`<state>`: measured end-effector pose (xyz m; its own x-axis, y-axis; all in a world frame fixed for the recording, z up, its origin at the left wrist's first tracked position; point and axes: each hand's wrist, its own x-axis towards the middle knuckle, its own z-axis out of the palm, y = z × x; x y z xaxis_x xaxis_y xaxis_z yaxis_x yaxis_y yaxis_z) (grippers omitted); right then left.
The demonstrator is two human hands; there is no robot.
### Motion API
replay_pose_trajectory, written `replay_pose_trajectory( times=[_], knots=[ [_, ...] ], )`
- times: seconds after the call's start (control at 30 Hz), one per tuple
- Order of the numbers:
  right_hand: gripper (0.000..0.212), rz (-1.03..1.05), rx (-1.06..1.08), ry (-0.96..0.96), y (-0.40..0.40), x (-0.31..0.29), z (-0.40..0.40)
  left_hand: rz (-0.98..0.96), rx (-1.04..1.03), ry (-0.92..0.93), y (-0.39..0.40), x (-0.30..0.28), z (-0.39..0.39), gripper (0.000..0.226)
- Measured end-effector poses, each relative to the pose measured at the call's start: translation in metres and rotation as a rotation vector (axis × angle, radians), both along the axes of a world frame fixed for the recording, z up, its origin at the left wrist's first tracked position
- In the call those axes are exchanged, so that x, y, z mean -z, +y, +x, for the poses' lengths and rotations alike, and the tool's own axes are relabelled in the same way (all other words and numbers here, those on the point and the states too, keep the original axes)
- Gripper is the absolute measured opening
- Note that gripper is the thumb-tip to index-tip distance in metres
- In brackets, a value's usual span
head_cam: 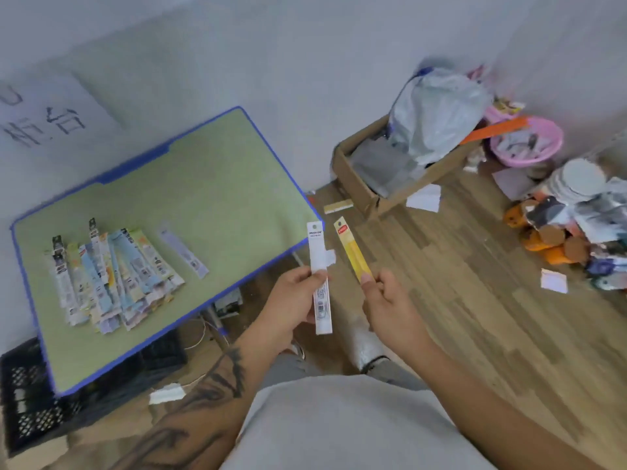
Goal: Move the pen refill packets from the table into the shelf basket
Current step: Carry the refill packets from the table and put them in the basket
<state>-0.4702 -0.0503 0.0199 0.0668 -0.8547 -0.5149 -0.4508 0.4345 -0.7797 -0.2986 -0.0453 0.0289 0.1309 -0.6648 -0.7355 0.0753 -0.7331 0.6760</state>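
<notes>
Wood-plank flooring is running under a low green table [210, 184] with a blue rim, which is standing against a pale wall. A fanned pile of pen refill packets [112, 279] is lying on the table's near-left part, and a single pale packet [185, 254] is lying just beside the pile, apart from it.

Clear of the table's edge, over the floor, the person is holding two packets upright. The left hand [295, 300] is pinching a white packet [319, 276] between thumb and curled fingers, and the right hand [386, 300] is pinching the lower end of a yellow packet [353, 252] the same way. The two packets are near each other but not touching.

No shelf basket is showing in the view, so nothing can be counted as delivered. Judging from the pile, the job is looking early: two packets are in hand and most are waiting on the table.

Among the containers, a cardboard box [359, 184] on the floor is holding a grey plastic bag [437, 113] and some grey material. A pink basin [529, 144] behind it is holding blurred odds and ends. A black lattice crate [30, 395] is sitting partly under the table; its contents are too dark to tell.
</notes>
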Motion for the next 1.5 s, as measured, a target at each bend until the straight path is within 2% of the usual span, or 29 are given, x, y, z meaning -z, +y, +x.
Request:
replay_pose_trajectory(
  times=[0.2,0.33,0.53,0.73,0.9,1.17,1.37,1.5],
  knots=[
    [0.032,0.042,0.362,-0.213,0.042,-0.023,-0.134,-0.022,0.245,0.015,-0.005,-0.008,-0.152,0.021],
    [0.024,0.073,0.558,-0.337,0.065,-0.033,-0.207,-0.027,0.419,0.015,-0.005,-0.020,-0.236,0.019],
    [0.024,0.082,0.824,-0.424,0.083,-0.035,-0.284,-0.041,0.657,-0.022,-0.016,-0.024,-0.327,0.024],
    [0.021,0.044,1.038,-0.490,0.071,-0.026,-0.344,-0.027,0.842,-0.060,-0.053,-0.012,-0.406,0.019],
    [0.022,0.028,1.123,-0.482,0.021,-0.017,-0.407,0.004,0.933,-0.039,-0.112,0.001,-0.478,0.021],
    [0.041,0.037,1.122,-0.291,-0.101,0.000,-0.516,0.056,0.988,-0.027,-0.241,0.012,-0.591,0.019],
    [0.034,0.024,1.144,-0.278,-0.169,-0.008,-0.580,0.082,1.034,-0.016,-0.306,0.012,-0.658,0.020],
    [0.028,-0.022,1.181,-0.309,-0.184,-0.018,-0.606,0.096,1.078,0.017,-0.325,0.007,-0.702,0.010]
  ],
)
